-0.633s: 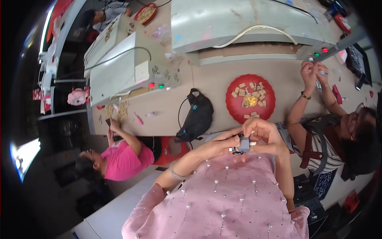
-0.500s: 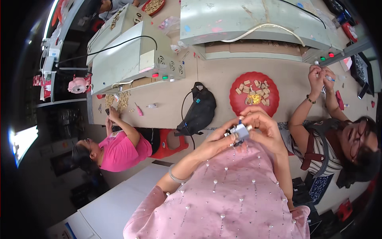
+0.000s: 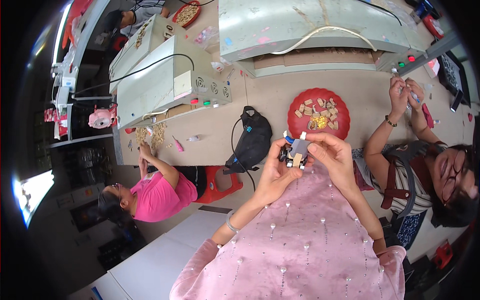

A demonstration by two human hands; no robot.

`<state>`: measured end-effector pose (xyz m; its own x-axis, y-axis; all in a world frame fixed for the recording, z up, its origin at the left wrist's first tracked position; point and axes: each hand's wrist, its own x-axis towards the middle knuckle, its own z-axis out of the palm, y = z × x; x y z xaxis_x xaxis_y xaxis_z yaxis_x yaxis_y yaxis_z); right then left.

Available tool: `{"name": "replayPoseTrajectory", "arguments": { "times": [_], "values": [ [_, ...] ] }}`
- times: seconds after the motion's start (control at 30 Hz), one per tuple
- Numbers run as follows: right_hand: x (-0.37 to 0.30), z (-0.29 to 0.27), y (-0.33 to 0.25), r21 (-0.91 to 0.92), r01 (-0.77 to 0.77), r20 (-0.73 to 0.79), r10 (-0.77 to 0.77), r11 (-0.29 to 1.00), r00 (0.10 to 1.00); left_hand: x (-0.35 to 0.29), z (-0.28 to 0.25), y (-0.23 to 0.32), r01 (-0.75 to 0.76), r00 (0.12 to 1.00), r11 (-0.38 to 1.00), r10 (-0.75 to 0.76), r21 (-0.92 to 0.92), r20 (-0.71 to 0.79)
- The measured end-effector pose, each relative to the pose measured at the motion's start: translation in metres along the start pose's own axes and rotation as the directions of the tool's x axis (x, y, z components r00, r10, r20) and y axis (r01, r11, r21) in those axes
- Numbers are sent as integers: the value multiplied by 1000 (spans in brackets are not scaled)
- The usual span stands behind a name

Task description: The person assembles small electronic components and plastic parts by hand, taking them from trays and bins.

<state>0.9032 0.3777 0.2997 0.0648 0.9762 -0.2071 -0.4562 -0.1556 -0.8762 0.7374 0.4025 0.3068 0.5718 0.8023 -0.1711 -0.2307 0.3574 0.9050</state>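
Observation:
Above my lap I hold a small blocky grey piece (image 3: 300, 146), which looks like a toy figure, with a tan part, black round parts, a blue bit and white ends. My left hand (image 3: 274, 175) grips it from the left, thumb along its lower edge. My right hand (image 3: 332, 156) pinches its right side with thumb and fingers. Just beyond my hands on the bench sits a red scalloped plate (image 3: 295, 131) with several small tan pieces (image 3: 300, 114) and a clump of yellow bands (image 3: 318, 122).
A black bag (image 3: 250, 140) with a cable lies left of the plate. Grey-green metal machines (image 3: 310, 30) stand along the back. At the left a person in pink (image 3: 162, 195) handles tan pieces; at the right another person (image 3: 407, 175) works with both hands raised.
The piece has been turned in my hands, so its tan part and blue bit now show. My right fingers have come down to its right side. The view has shifted slightly.

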Motion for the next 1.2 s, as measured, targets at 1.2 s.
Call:
{"name": "replayPoseTrajectory", "arguments": {
  "times": [1.2],
  "values": [
    [-4,7,2,-50,-19,-172,10,999,985,1,-1,-4,-84,983,984,108,157,-151]
  ]
}}
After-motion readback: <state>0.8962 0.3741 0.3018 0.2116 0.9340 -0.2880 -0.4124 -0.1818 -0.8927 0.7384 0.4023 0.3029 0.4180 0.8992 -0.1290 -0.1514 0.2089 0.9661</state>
